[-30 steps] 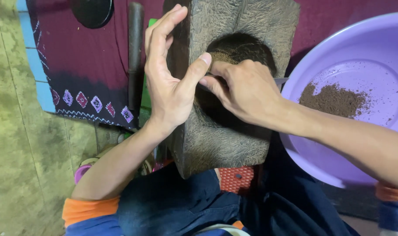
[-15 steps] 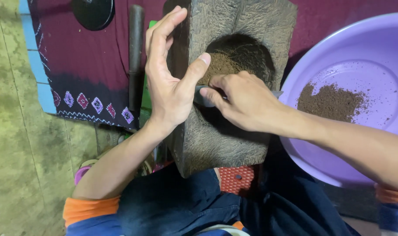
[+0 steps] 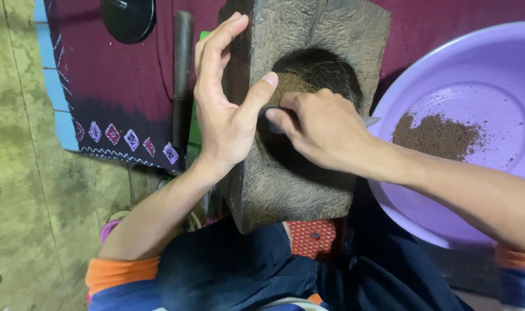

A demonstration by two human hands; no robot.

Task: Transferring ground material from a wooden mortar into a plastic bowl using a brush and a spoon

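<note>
Right hand (image 3: 326,129): closed around a small grey metal scoop or spoon (image 3: 371,121), fingers curled over the handle, the working end hidden under the fingers at the mouth of the hollow. A second ago this hand covered most of the hollow; it has since drawn toward the near rim, and more brown powder (image 3: 291,83) shows behind it. Judged: a scoop stroke is being pulled out of the cavity.

Left hand (image 3: 225,109): open, fingers extended upward and held together, palm flat against the left flank of the block, thumb reaching across to the rim of the hollow beside the right hand's fingers. Position unchanged over the last second; it serves as a brace, gripping nothing.

Carved wooden mortar block (image 3: 308,178): dark, rough-hewn, tilted toward the person, resting against the lap. Round hollow near its upper end, partly filled with powder.

Purple plastic basin (image 3: 424,213): just right of the block, under the right forearm. Holds a patch of darker ground powder (image 3: 438,135) on its floor; the amount appears the same as before.

Dark pestle-like rod (image 3: 180,75): lying left of the block, untouched.

Maroon patterned cloth (image 3: 118,86): beneath block and rod. Black round object (image 3: 127,17) at its upper edge.

Floor (image 3: 26,190): worn, greenish, at left.
</note>
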